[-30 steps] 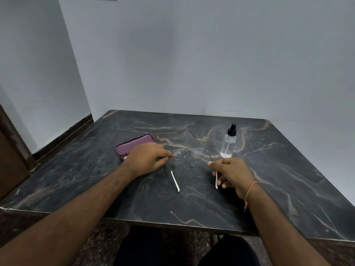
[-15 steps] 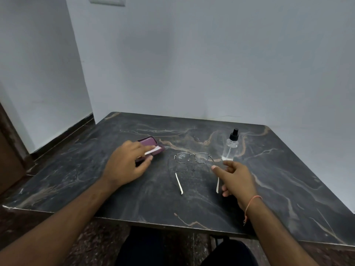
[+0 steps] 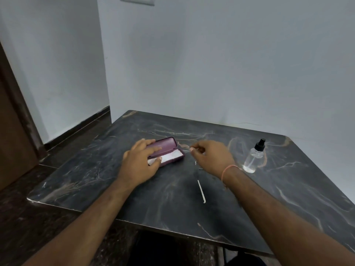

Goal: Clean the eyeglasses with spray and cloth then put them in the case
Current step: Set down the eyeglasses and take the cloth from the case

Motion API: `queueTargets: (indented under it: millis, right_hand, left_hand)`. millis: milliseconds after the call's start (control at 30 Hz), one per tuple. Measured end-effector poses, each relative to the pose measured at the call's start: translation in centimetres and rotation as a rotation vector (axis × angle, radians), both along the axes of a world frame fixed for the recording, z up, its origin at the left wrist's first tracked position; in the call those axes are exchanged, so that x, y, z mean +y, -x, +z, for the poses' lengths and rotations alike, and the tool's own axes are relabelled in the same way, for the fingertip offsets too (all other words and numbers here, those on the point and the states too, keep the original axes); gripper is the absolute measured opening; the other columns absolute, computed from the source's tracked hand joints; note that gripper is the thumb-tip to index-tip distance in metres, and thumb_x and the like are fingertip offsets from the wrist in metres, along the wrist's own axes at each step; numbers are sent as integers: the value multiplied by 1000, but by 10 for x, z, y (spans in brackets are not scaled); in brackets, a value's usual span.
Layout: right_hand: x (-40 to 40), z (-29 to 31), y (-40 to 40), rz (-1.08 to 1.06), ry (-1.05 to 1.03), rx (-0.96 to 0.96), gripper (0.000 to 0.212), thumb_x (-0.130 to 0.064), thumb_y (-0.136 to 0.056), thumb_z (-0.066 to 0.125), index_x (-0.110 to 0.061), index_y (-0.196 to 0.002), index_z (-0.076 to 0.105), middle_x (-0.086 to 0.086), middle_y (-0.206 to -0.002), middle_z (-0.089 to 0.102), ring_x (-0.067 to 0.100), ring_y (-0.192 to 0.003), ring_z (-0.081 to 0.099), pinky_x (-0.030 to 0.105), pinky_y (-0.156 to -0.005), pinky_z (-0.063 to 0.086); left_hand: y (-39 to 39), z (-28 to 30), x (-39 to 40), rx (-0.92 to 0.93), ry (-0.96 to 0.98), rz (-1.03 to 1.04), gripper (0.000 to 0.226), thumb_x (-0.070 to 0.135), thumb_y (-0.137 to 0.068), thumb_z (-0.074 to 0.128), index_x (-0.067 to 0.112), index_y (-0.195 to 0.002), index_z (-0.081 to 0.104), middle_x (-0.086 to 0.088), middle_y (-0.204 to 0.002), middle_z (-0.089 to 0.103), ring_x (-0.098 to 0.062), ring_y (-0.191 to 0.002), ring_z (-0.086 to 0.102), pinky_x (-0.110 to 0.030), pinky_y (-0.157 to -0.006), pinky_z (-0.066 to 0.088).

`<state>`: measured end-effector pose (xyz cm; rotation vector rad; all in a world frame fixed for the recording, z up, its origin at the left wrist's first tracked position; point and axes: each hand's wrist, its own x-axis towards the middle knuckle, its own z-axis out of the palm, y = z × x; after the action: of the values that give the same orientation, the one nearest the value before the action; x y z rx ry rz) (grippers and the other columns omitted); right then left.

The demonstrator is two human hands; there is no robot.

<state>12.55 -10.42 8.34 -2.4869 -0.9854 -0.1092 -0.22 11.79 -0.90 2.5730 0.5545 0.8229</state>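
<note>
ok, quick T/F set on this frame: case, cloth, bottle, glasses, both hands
1. The case is open. True.
2. A white cloth lies inside the case. True.
3. The spray bottle lies on its side. False: it stands upright on the table, black cap on.
4. The right hand holds the spray bottle. False: it is over the table beside the case, apart from the bottle.
5. The left hand rests on the case. True.
6. The eyeglasses are in the case. False: they lie on the table, partly hidden by the right hand.
</note>
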Motion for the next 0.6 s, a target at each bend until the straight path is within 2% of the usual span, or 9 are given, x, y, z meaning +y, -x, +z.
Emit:
queueTargets:
  millis: [100, 233, 333, 433, 600]
  right_hand:
    - [35, 1, 2, 28, 137, -20, 27, -50, -98, 62, -35, -110, 81, -4, -106, 80, 23, -101, 72, 33, -84, 56]
    - [74, -7, 3, 45, 295, -10, 32, -55, -87, 70, -29, -100, 83, -1, -103, 80, 25, -93, 73, 39, -84, 62]
    - [96, -10, 2, 28, 371, -32, 40, -58, -80, 78, -23, -98, 80, 3, -100, 78, 28, -92, 73, 41, -84, 62]
    - [108, -10, -1, 6, 433, -48, 38, -60, -74, 83, -27, -90, 72, 1, -97, 75, 26, -90, 71, 40, -83, 62]
    - [114, -12, -4, -36, 465, 11, 49, -54, -70, 89, -24, -106, 74, 3, -104, 74, 28, -98, 72, 42, -88, 62]
  left_hand:
    - [-1, -2, 1, 11, -7, -14, 45, 50, -96, 72, 42, -140, 69, 18, -161, 52, -17, -156, 39, -56, -118, 42]
    - [0, -1, 1, 4, -35, -14, 53, 60, -91, 69, 41, -141, 70, 15, -156, 53, -15, -147, 44, -53, -114, 46]
    - [1, 0, -1, -11, -40, -15, 54, 66, -90, 66, 41, -138, 71, 15, -155, 51, -17, -145, 42, -49, -111, 44]
    - [2, 1, -2, -13, -40, -17, 53, 65, -90, 72, 42, -138, 71, 16, -156, 49, -16, -145, 39, -47, -111, 40]
    - [2, 0, -2, -14, -33, -13, 63, 69, -83, 78, 39, -138, 72, 15, -156, 47, -16, -145, 39, -47, -111, 42]
